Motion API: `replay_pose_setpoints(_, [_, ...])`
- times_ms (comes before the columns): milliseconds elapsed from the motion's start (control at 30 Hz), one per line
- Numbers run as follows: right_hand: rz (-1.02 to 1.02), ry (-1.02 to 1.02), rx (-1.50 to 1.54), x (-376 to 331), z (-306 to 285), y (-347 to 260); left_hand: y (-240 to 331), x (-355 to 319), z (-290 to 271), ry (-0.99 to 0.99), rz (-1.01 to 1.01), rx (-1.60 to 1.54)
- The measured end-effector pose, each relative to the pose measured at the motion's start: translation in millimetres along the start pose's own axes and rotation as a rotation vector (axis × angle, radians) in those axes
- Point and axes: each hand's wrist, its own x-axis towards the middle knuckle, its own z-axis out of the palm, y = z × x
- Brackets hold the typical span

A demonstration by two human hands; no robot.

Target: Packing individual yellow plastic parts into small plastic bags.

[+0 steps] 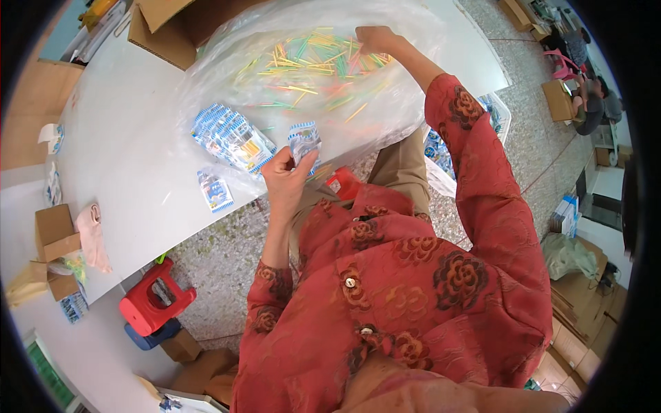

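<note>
My left hand [284, 176] grips a small blue-and-white printed packet [303, 140] between thumb and fingers, holding it up at the table's near edge. Beside that hand lies an overlapping stack of similar packets [231, 136], and one loose packet [215, 190] rests nearer the edge. My right hand [376, 40] is closed at the far right side of a pile of thin coloured sticks [313, 56], yellow, green and pink. Whatever its fingers hold is too small to make out. The sticks are spread on a clear plastic sheet or bag [227, 69].
An open cardboard box [162, 34] stands at the far left of the white table [124, 158]. A white basket [506, 117] of blue packets sits below its right edge. A red plastic stool [155, 303] stands on the floor at left. Other people [599, 103] are at far right.
</note>
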Motion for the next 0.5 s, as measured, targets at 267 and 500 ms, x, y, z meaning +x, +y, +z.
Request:
replay_pose_setpoints(267, [-0.069, 0.207, -0.074, -7.0, 7.9, -22.9, -5.5, -1.9, -5.2, -0.056, -0.012, 0.016])
replay_pose_setpoints(500, [-0.078, 0.389, 0.055, -18.0, 11.4, 3.0, 0.2, -3.4, -5.7, -0.059, -0.021, -0.002])
